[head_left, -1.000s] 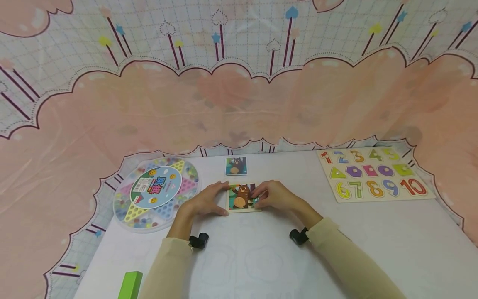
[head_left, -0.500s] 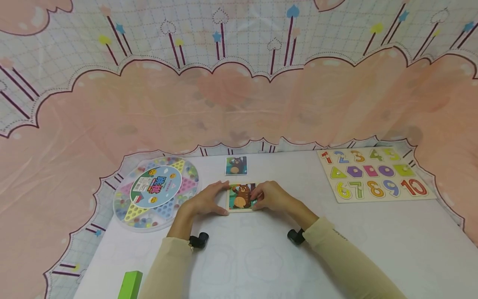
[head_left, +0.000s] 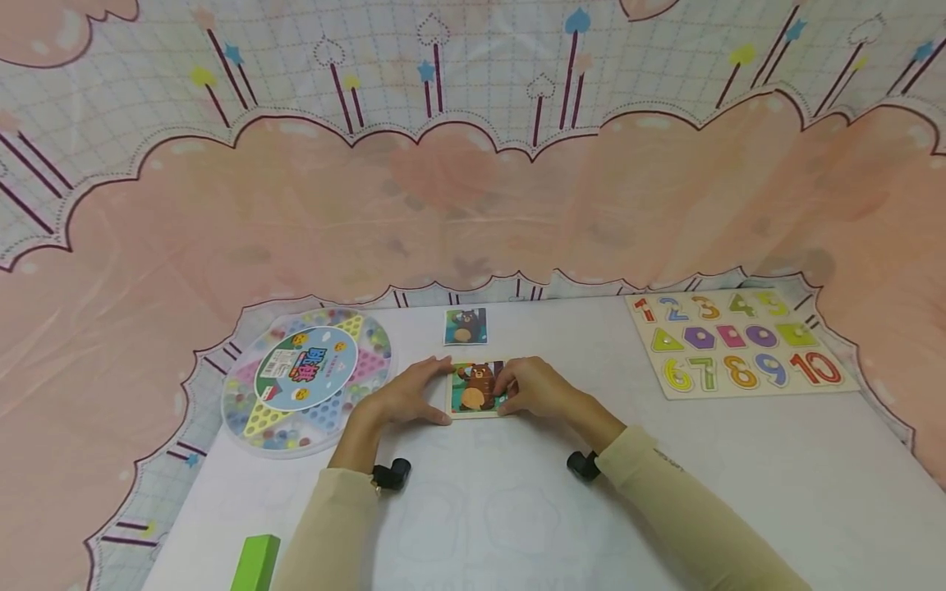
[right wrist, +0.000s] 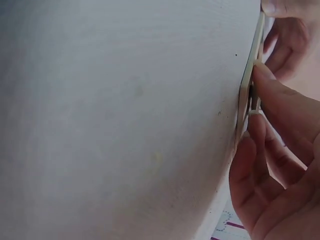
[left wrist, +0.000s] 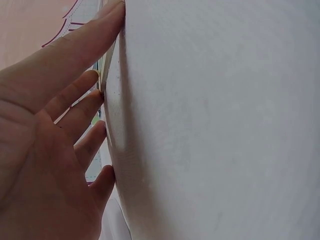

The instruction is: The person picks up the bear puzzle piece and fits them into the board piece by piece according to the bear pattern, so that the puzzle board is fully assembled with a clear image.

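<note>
A small wooden jigsaw puzzle (head_left: 473, 389) with a brown bear picture lies flat on the white table, seen in the head view. At its left edge my left hand (head_left: 406, 397) rests with thumb and fingers spread, touching the near and far corners. My right hand (head_left: 543, 389) covers the puzzle's right side, thumb and fingertips pinching a thin puzzle piece (right wrist: 256, 102) that stands slightly off the board's surface in the right wrist view. The hand hides most of this piece in the head view. The left wrist view shows the left thumb (left wrist: 75, 57) along the board's edge.
Behind the puzzle lies a square bear picture card (head_left: 466, 327). A round Chinese checkers set (head_left: 244, 402) lies to the left, and a wooden number-and-shape board (head_left: 650, 353) at the back right. A green block (head_left: 256, 563) sits near the front left, and a patterned cloth (head_left: 473, 213) hangs behind.
My right hand has shifted slightly left over the puzzle, and the piece that showed tilted under its fingers is now mostly covered. The left hand has stayed in place.
</note>
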Available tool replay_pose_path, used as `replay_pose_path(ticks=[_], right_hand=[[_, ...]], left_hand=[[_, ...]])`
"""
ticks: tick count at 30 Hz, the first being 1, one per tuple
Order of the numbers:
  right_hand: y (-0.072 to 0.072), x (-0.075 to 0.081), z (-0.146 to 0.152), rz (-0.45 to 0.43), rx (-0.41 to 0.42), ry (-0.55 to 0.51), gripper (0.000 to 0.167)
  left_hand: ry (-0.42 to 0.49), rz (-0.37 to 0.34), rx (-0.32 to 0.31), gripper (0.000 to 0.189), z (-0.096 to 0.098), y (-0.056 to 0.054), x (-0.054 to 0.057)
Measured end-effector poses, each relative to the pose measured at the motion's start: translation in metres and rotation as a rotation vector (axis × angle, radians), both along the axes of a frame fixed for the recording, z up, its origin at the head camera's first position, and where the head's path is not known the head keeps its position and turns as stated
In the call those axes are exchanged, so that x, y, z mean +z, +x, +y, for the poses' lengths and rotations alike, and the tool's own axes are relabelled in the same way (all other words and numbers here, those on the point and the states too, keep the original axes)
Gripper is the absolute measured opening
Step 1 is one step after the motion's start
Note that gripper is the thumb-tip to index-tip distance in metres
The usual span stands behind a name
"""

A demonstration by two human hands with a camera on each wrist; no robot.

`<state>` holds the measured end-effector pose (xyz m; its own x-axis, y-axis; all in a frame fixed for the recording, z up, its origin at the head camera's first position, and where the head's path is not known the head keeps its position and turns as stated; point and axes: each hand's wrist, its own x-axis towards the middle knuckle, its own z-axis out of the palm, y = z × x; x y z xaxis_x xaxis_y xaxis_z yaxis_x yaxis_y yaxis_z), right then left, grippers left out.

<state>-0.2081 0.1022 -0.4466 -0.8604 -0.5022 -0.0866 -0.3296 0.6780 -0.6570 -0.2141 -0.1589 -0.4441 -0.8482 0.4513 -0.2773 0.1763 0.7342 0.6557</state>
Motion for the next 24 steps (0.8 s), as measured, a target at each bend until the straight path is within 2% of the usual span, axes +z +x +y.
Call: replay_pose_path(ticks=[10, 18, 24], right_hand=[[-0.0014, -0.0022, 0.0004, -0.084, -0.031, -0.054, 0.018], [-0.0041, -0.0008, -0.0001, -0.154, -0.075, -0.033, 0.020], [-0.0071, 0.0000, 0.0024, -0.186, -0.057, -0.028, 0.018]], left_hand=[[-0.004, 0.018, -0.015, 0.090, -0.0007, 0.0003, -0.0005], [-0.002, 0.006, -0.007, 0.091, -0.0013, 0.0002, 0.0001], [-0.002, 0.002, -0.003, 0.092, -0.0003, 0.0007, 0.0004]])
